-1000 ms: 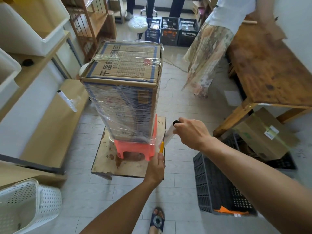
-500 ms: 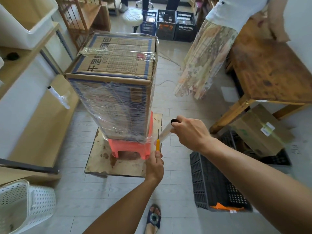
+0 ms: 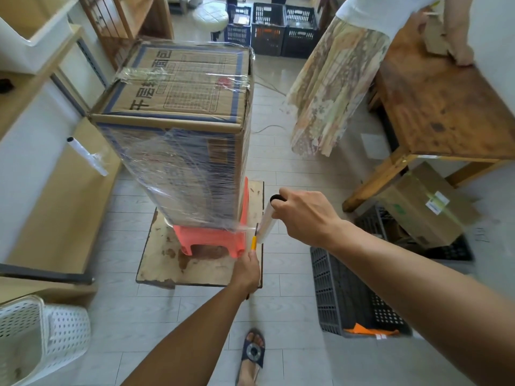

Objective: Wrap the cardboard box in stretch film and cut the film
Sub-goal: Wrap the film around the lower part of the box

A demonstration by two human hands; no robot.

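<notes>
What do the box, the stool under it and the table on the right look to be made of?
Box: brown corrugated cardboard, printed matte top, sides glossy under clear wrinkled stretch film. Stool: orange-red, smooth and evenly coloured, probably moulded plastic. Table: wood, with visible grain, a worn, stained brown top and paler legs.

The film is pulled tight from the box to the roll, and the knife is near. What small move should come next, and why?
Probably draw the yellow knife in the left hand across the short film strip. The cardboard box already looks covered down to the red stool, the right hand holds the film roll away so the strip looks taut, and the blade tip sits right at it.
</notes>
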